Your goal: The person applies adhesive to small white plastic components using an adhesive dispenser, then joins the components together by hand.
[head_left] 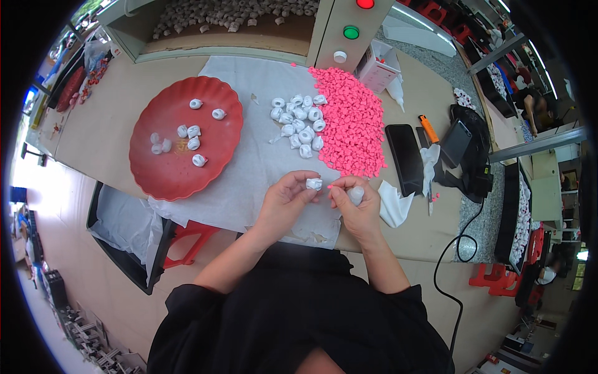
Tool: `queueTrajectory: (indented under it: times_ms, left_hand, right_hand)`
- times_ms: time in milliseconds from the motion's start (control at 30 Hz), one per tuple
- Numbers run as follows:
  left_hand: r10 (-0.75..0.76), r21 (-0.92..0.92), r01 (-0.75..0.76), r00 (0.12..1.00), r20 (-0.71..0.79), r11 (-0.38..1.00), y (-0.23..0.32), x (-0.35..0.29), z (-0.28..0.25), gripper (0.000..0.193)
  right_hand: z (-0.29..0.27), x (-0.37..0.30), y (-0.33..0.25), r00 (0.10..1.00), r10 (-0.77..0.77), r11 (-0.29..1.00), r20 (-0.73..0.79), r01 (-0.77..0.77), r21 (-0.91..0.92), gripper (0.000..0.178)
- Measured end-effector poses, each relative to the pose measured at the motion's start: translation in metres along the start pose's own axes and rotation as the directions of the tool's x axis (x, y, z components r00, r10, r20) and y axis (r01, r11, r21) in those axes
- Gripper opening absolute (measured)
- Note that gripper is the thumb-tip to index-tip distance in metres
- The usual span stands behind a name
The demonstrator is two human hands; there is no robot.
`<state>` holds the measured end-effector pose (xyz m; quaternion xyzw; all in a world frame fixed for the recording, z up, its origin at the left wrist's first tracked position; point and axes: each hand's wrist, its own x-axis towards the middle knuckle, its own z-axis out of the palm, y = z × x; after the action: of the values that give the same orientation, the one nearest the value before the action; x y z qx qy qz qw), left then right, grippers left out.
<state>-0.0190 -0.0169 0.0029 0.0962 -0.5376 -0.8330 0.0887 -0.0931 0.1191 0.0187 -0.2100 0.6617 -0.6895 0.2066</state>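
My left hand (pixel 288 202) pinches a small white rounded piece (pixel 314 184) between thumb and fingertips. Close by on its right, my right hand (pixel 361 209) holds a tiny pink piece (pixel 331 186) at its fingertips. A whitish, translucent small bottle (pixel 355 195) is tucked in the same hand. Just beyond both hands lies a cluster of similar white pieces (pixel 299 118) with dark openings. It borders a large heap of small pink pieces (pixel 352 118) on a white cloth (pixel 261 81). Fine detail on the held pieces is too small to make out.
A red scalloped plate (pixel 218 143) with several white pieces stands on the left. At right lie a black phone (pixel 403 159), an orange-handled tool (pixel 428 128) and a white cloth scrap (pixel 394 206). A cabinet (pixel 349 53) with coloured buttons stands behind; a black crate (pixel 128 230) sits lower left.
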Motion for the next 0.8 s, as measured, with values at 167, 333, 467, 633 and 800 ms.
queueTrajectory:
  times_ms: [167,333,467,633,800]
  left_hand:
    - [-0.005,-0.032,0.006,1.000,0.011,0.999,0.0013,-0.0005,0.0009,0.025]
    - [-0.021,-0.001,0.021,1.000,0.003,1.000,0.0001,-0.0008,0.0003,0.025]
    - [-0.013,-0.004,0.013,1.000,0.012,1.000,0.0024,-0.0017,0.0019,0.025]
    - [-0.004,0.074,0.000,0.999,0.049,0.997,0.0044,-0.0031,0.0034,0.024]
    - [0.004,0.083,-0.007,0.999,0.045,0.997,0.0041,-0.0040,0.0038,0.024]
  right_hand:
    - [-0.0002,0.0013,-0.0020,0.994,-0.072,0.991,0.086,0.082,-0.110,0.008]
    - [0.0056,-0.0006,-0.0026,1.000,0.002,0.994,0.011,-0.003,0.110,0.007]
    - [0.0061,-0.0005,-0.0041,0.999,0.029,0.996,0.014,-0.030,0.088,0.009]
    - [0.0067,0.0020,-0.0059,0.990,0.123,0.982,0.066,-0.131,0.132,0.010]
    - [0.0050,0.0029,-0.0027,0.986,0.156,0.977,0.066,-0.164,0.140,0.012]
